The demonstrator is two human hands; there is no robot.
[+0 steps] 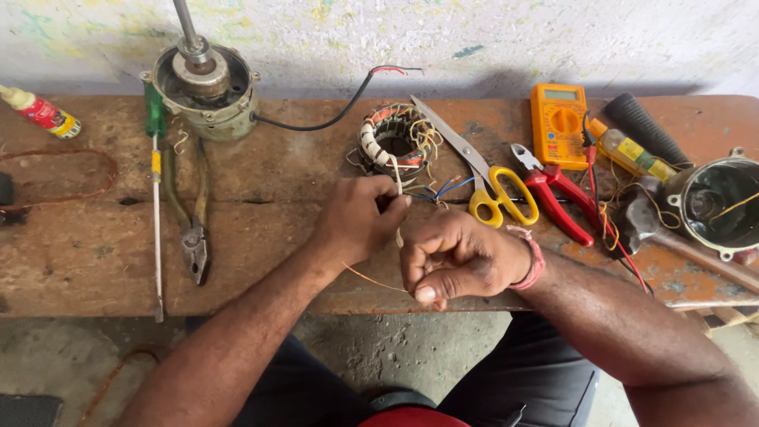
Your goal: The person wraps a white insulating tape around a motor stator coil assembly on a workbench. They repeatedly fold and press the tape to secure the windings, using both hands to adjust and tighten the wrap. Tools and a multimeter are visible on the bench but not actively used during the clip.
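Rusty brown bench (pixel 261 261) under me; my left hand (pixel 360 221) pinches a white sleeve (pixel 398 194); my right hand (pixel 458 257) pinches thin copper wire (pixel 368 277); yellow-handled scissors (pixel 486 186) lie just beyond, beside the wound stator coil (pixel 391 138).

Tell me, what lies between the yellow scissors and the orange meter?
In the head view, red-handled pliers lie between the yellow-handled scissors and the orange multimeter.

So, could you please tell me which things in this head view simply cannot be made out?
- Head view: what the right hand pinches is hidden by its curled fingers; only a thin copper wire shows.
- The left hand covers where the white sleeve from the stator winding ends.
- The motor housing is partly cut off by the right edge.
- The glue bottle is cut by the left edge.
- The multimeter screen is too small to read.
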